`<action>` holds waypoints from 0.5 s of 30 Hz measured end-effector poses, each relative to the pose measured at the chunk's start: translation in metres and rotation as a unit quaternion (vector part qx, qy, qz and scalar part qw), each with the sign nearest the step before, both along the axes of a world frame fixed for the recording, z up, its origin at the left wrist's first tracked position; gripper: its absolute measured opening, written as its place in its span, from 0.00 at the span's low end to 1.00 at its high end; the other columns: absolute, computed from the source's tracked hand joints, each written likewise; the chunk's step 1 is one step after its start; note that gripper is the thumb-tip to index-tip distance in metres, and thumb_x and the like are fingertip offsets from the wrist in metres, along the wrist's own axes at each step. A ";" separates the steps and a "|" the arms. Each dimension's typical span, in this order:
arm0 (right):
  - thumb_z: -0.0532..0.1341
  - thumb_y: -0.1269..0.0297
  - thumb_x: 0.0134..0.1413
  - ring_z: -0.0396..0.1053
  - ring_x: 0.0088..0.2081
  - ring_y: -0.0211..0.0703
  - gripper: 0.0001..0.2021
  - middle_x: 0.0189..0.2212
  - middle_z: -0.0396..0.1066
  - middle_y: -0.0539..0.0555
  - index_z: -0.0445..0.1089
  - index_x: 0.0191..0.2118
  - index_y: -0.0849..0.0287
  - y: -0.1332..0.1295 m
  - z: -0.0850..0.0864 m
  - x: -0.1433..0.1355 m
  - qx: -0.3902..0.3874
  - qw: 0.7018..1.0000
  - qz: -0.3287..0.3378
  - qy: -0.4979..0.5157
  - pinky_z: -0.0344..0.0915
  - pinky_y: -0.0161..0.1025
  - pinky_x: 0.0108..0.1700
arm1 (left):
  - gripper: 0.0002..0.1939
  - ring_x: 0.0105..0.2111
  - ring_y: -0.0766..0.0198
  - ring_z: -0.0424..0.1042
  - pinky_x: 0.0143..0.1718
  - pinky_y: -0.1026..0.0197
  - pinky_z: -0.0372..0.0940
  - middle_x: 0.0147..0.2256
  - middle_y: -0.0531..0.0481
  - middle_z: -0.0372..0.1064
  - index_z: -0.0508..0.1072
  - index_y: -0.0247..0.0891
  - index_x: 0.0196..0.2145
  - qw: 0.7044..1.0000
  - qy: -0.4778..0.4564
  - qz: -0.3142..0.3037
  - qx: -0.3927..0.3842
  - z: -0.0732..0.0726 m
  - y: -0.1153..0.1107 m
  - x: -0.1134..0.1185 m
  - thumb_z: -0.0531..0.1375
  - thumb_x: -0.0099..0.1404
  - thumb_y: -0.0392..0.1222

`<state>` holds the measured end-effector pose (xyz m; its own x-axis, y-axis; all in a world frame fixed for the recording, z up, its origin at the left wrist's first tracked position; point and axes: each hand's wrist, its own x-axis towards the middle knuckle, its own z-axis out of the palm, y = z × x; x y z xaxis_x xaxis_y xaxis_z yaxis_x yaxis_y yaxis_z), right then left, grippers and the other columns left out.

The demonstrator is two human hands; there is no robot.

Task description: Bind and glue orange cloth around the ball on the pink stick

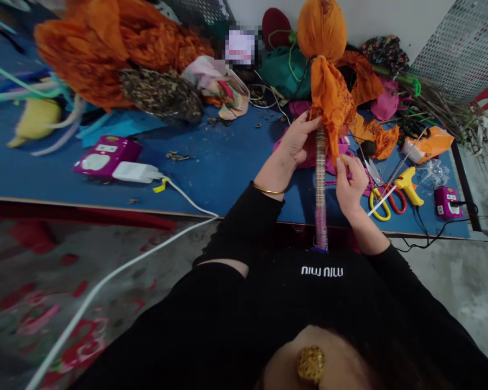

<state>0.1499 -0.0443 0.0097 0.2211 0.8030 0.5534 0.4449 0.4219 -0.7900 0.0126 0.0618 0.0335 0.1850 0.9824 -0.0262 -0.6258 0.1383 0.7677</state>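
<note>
A stick (321, 184) wrapped in tan and purplish windings stands between my arms, its lower end near my chest. Orange patterned cloth (332, 100) hangs over its upper part, below a round, cloth-covered orange ball (322, 30). My left hand (297, 140) is closed around the top of the windings, thumb at the cloth's edge; some fingers are hidden behind the stick. Right of the stick, my right hand (351, 181) pinches the cloth's lower corner between thumb and fingers.
Scissors (380, 205) and a yellow glue gun (410, 187) lie at right. Purple power sockets (108, 156) sit at left; a white cable (117, 268) runs past the table edge. Orange fabric (117, 51) and a bag of dried brown material (160, 95) are piled at back left.
</note>
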 end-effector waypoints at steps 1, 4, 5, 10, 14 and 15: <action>0.59 0.50 0.68 0.71 0.37 0.42 0.15 0.32 0.75 0.52 0.77 0.39 0.53 -0.002 -0.001 -0.002 -0.002 1.000 0.006 0.000 0.72 0.45 0.47 | 0.06 0.53 0.53 0.79 0.57 0.53 0.72 0.40 0.47 0.80 0.73 0.39 0.42 1.000 0.002 -0.006 -0.005 0.001 -0.001 -0.001 0.63 0.68 0.33; 0.61 0.52 0.66 0.71 0.36 0.42 0.13 0.33 0.77 0.51 0.79 0.39 0.52 -0.007 -0.005 -0.004 -0.020 1.000 0.020 0.015 0.72 0.44 0.45 | 0.04 0.57 0.53 0.77 0.58 0.53 0.71 0.43 0.46 0.80 0.74 0.39 0.41 0.999 0.018 -0.013 -0.025 0.004 -0.002 -0.004 0.61 0.70 0.33; 0.61 0.53 0.65 0.71 0.36 0.42 0.12 0.33 0.78 0.51 0.80 0.39 0.52 -0.007 -0.006 -0.005 -0.027 0.999 0.024 0.018 0.72 0.43 0.44 | 0.04 0.58 0.52 0.76 0.58 0.54 0.71 0.44 0.46 0.80 0.75 0.39 0.40 0.999 0.024 -0.012 -0.030 0.005 -0.003 -0.005 0.61 0.69 0.33; 0.63 0.56 0.63 0.72 0.35 0.39 0.11 0.33 0.79 0.50 0.81 0.41 0.54 -0.010 -0.008 -0.007 -0.062 0.996 0.039 0.056 0.72 0.41 0.43 | 0.04 0.59 0.50 0.76 0.54 0.57 0.72 0.45 0.46 0.80 0.76 0.41 0.40 0.998 0.042 -0.015 -0.037 0.011 -0.009 -0.004 0.67 0.67 0.37; 0.64 0.56 0.60 0.74 0.35 0.39 0.12 0.34 0.81 0.51 0.81 0.40 0.56 -0.009 -0.010 -0.008 -0.084 0.989 0.045 0.110 0.74 0.41 0.44 | 0.03 0.57 0.50 0.77 0.54 0.56 0.72 0.42 0.47 0.78 0.75 0.39 0.40 0.999 0.037 -0.021 -0.024 0.011 -0.009 -0.004 0.66 0.69 0.36; 0.65 0.55 0.60 0.75 0.36 0.40 0.12 0.35 0.81 0.52 0.82 0.40 0.57 -0.009 -0.011 -0.008 -0.095 0.987 0.046 0.122 0.75 0.42 0.44 | 0.04 0.57 0.51 0.77 0.54 0.56 0.71 0.41 0.47 0.78 0.74 0.39 0.39 0.999 0.036 -0.022 -0.018 0.009 -0.008 -0.005 0.67 0.68 0.36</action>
<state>0.1417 -0.0529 -0.0016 0.2497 0.9101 0.3306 0.1986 0.2860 -0.9374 0.0077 0.0537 0.0426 0.2252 0.9713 -0.0763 -0.5616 0.1934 0.8045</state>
